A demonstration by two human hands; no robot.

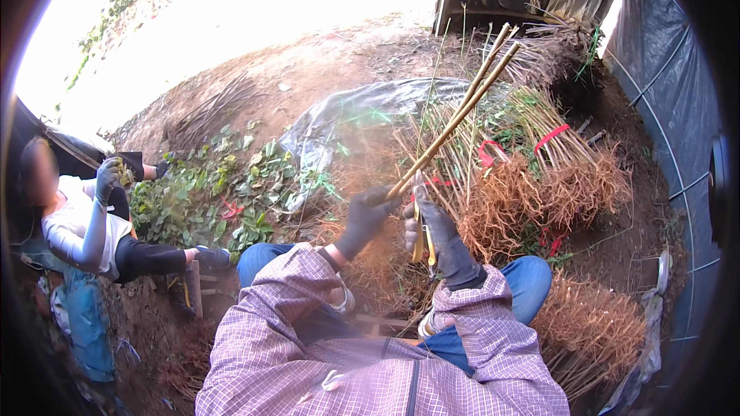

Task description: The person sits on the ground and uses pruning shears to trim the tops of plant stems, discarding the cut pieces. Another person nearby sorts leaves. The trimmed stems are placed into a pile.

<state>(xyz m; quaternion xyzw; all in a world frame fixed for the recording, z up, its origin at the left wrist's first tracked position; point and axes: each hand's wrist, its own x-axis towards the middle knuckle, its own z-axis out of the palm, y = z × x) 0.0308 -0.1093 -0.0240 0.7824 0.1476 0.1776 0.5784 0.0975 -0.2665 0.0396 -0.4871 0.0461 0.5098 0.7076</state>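
My left hand (370, 216), in a dark work glove, grips the lower end of a pair of slender woody stems (457, 121). They slant up and to the right. My right hand (442, 234), also gloved, is closed around yellow-handled pruning shears (426, 242). Its index finger points up beside the stems, close to my left hand; whether it touches them I cannot tell. The shears' blades are mostly hidden. Blurred reddish-brown roots (376, 268) hang or lie below my left hand, and I cannot tell whether they belong to the held stems.
Root-bearing sapling bundles (500, 202) tied with red tape (551, 137) lie to the right. Another bundle (589, 323) sits by my right knee. Leafy cuttings (231, 196) and clear plastic sheeting (329, 121) lie ahead. A gloved co-worker (92, 237) sits at left. A dark tarp wall (665, 98) stands right.
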